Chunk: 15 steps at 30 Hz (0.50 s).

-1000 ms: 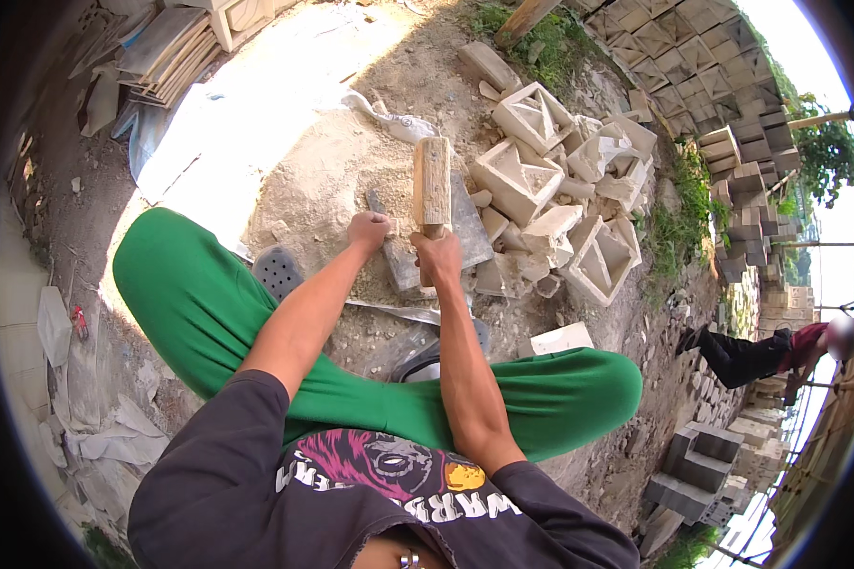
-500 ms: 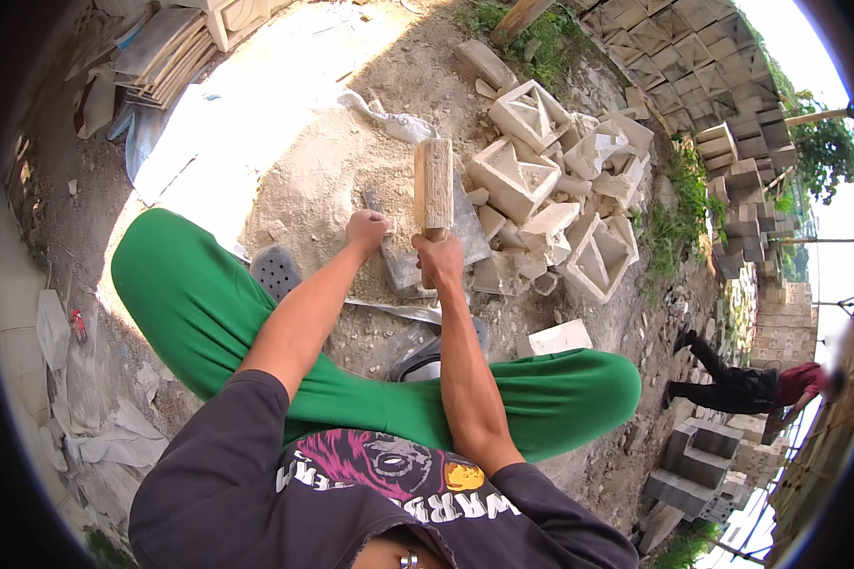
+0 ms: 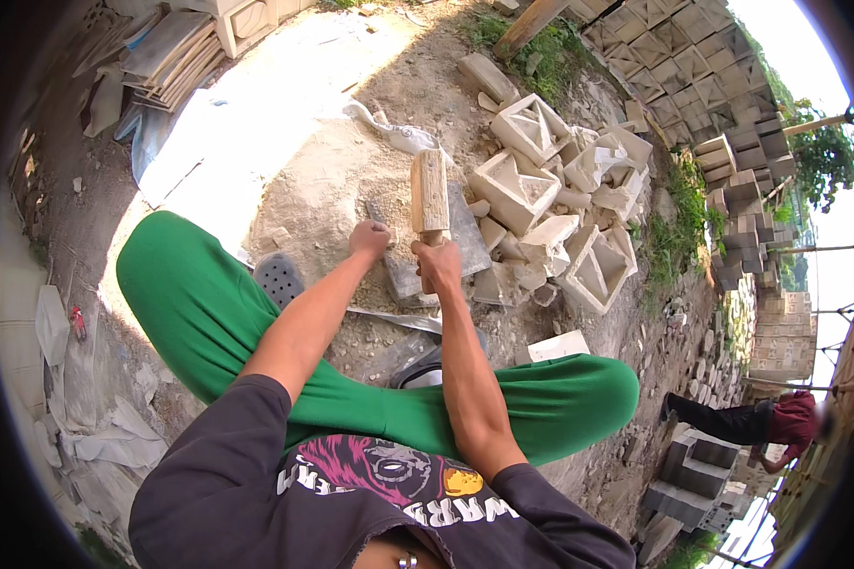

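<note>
My right hand [image 3: 436,263] is wrapped round the handle of a wooden mallet [image 3: 430,192]. The mallet's thick block head points away from me, above a grey slab [image 3: 467,226]. Just left of it my left hand [image 3: 370,240] is closed in a fist at the slab's left side. Whatever that fist may hold is hidden. Pale crumbled rubble [image 3: 400,211] lies on and around the slab. To the right of the mallet is a heap of broken cream-coloured hollow blocks [image 3: 516,190], some with triangular openings.
My feet in grey clogs [image 3: 278,278] rest close to the slab. A white block piece [image 3: 557,346] lies by my right knee. Stacked blocks [image 3: 702,469] and a person in a red top [image 3: 793,420] are at the right. Thin boards [image 3: 173,62] are piled far left.
The mallet head sits slightly lower in view, and my left fist has shifted down a little. At the right, the person has moved nearer the stacked blocks and bends over.
</note>
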{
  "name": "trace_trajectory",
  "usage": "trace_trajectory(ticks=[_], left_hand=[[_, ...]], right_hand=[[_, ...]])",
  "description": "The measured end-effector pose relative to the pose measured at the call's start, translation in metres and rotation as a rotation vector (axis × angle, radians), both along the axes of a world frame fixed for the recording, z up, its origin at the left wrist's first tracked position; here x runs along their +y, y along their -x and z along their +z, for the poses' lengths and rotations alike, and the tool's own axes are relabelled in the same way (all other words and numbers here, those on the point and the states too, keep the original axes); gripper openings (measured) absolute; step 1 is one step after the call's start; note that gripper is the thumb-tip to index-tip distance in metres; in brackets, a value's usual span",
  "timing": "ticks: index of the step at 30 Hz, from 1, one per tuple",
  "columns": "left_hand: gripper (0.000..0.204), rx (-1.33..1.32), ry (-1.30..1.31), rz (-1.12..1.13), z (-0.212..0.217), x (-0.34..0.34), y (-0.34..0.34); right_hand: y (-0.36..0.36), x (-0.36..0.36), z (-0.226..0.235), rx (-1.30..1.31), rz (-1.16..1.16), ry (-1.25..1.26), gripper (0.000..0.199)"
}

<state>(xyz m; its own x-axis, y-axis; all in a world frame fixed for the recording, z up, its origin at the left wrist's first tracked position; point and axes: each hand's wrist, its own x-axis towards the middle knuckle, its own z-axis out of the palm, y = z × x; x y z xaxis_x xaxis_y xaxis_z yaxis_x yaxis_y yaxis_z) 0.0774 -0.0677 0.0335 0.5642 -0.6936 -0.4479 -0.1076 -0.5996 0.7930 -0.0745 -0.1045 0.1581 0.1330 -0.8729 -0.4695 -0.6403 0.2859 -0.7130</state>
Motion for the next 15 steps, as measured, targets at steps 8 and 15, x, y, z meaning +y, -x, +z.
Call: trace_trajectory(ticks=[8,15], left_hand=[[0.018,0.021,-0.005,0.138,-0.003,0.003,0.009],[0.026,0.168,-0.026,0.172,-0.004,0.003,0.006]], right_hand=[[0.001,-0.010,-0.043,0.199,0.148,-0.203,0.027],[-0.002,-0.024,-0.006,0.053,-0.007,-0.149,0.030]])
